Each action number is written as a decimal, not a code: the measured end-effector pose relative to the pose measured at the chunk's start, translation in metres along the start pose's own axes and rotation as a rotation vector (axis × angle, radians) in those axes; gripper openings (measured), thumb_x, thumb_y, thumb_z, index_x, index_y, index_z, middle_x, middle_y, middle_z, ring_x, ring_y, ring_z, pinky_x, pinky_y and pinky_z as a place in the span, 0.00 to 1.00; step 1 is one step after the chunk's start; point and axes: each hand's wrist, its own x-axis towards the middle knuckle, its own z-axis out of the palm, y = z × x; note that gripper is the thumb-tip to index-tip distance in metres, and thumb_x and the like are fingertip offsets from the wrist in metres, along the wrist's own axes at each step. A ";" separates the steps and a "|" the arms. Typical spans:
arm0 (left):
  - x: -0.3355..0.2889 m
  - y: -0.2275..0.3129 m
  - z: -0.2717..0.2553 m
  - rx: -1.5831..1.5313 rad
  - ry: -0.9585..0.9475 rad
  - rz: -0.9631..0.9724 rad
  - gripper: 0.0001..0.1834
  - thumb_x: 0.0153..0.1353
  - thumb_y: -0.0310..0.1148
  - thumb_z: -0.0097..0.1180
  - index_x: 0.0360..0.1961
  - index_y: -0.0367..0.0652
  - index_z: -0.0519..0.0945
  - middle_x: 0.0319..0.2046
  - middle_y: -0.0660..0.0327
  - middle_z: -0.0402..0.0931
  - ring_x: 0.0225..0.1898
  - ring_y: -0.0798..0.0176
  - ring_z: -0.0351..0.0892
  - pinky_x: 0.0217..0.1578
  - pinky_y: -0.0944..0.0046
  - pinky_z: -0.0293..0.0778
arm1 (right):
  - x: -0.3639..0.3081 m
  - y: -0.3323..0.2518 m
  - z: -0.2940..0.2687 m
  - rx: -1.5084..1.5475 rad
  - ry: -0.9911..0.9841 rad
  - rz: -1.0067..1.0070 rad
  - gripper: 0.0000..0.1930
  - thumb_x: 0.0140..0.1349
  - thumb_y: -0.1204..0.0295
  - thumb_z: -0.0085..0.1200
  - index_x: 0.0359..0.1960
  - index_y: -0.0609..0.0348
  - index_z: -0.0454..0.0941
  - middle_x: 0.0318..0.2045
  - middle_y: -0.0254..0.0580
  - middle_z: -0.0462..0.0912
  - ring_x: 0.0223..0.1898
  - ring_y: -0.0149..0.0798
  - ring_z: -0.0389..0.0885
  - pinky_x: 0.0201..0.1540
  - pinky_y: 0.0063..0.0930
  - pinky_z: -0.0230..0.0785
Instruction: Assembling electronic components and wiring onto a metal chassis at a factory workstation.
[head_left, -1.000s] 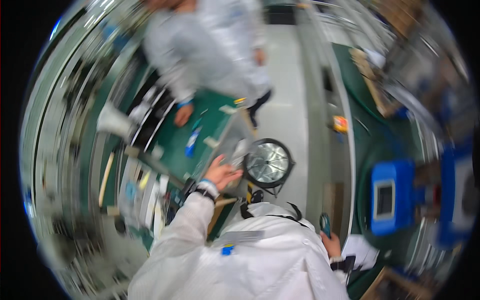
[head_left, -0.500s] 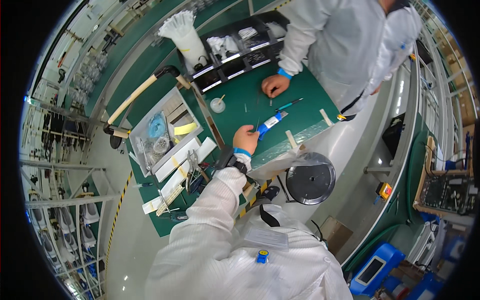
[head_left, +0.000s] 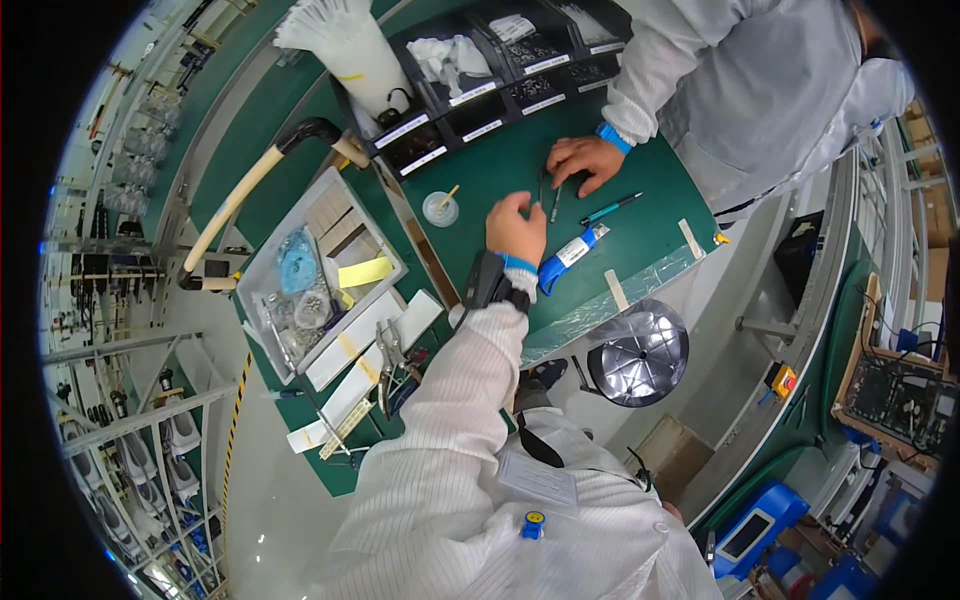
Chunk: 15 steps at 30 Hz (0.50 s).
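Over the green work mat [head_left: 480, 180], my left hand [head_left: 515, 230] reaches in with a dark band at the wrist. Its fingers are curled together; what lies between them, if anything, I cannot make out. A thin dark rod [head_left: 542, 188] stands between my fingertips and a co-worker's hand [head_left: 590, 160]. Beside it lies a small slim metal piece [head_left: 555, 205]. Right of my hand is a blue-handled tool [head_left: 570, 256] with a white label, and past it a teal pen [head_left: 611, 208]. To the left stands a small clear cup [head_left: 440, 209] with a stick in it. My right hand does not show.
Black parts bins [head_left: 480, 100] line the far edge, beside a bundle of white tubes [head_left: 345, 50]. A grey tray [head_left: 385, 235] of packed parts stands left, with pliers [head_left: 390, 350] nearer. A black round stool [head_left: 640, 355] stands by the mat's near edge.
My left hand has moved up and away from the blue-handled tool, closer to the co-worker's hand. The co-worker's fingers have spread from a curled grip. The whole view has shifted.
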 end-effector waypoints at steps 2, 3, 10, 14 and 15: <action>0.018 0.017 0.014 0.071 -0.032 0.044 0.16 0.54 0.33 0.65 0.43 0.38 0.84 0.38 0.49 0.84 0.39 0.46 0.84 0.43 0.51 0.79 | -0.004 0.001 0.001 0.006 0.010 0.026 0.25 0.56 0.57 0.66 0.48 0.66 0.80 0.39 0.58 0.86 0.41 0.48 0.86 0.45 0.39 0.75; 0.025 0.021 0.016 0.231 -0.101 -0.009 0.17 0.53 0.33 0.65 0.43 0.38 0.83 0.39 0.47 0.84 0.42 0.44 0.84 0.45 0.49 0.79 | -0.005 -0.003 0.000 -0.028 0.007 0.007 0.26 0.55 0.58 0.66 0.49 0.66 0.80 0.39 0.58 0.86 0.42 0.50 0.86 0.45 0.39 0.75; 0.064 0.012 0.030 0.445 -0.384 -0.062 0.15 0.49 0.34 0.64 0.37 0.38 0.85 0.36 0.44 0.85 0.41 0.41 0.85 0.45 0.48 0.81 | -0.014 0.008 0.019 0.200 0.013 0.165 0.26 0.58 0.57 0.65 0.50 0.67 0.80 0.40 0.55 0.87 0.42 0.46 0.86 0.47 0.37 0.75; 0.074 0.016 0.035 0.514 -0.477 -0.062 0.11 0.45 0.34 0.64 0.28 0.38 0.86 0.30 0.46 0.85 0.38 0.42 0.86 0.43 0.50 0.82 | -0.009 0.034 0.039 0.242 0.003 0.168 0.27 0.59 0.55 0.66 0.50 0.68 0.79 0.40 0.54 0.87 0.43 0.43 0.86 0.47 0.36 0.75; 0.074 0.014 0.036 0.524 -0.456 -0.059 0.11 0.44 0.34 0.63 0.27 0.38 0.87 0.29 0.46 0.85 0.37 0.42 0.86 0.42 0.51 0.82 | -0.010 0.033 0.042 0.252 0.005 0.166 0.27 0.59 0.55 0.66 0.50 0.68 0.79 0.40 0.54 0.87 0.43 0.43 0.86 0.47 0.36 0.75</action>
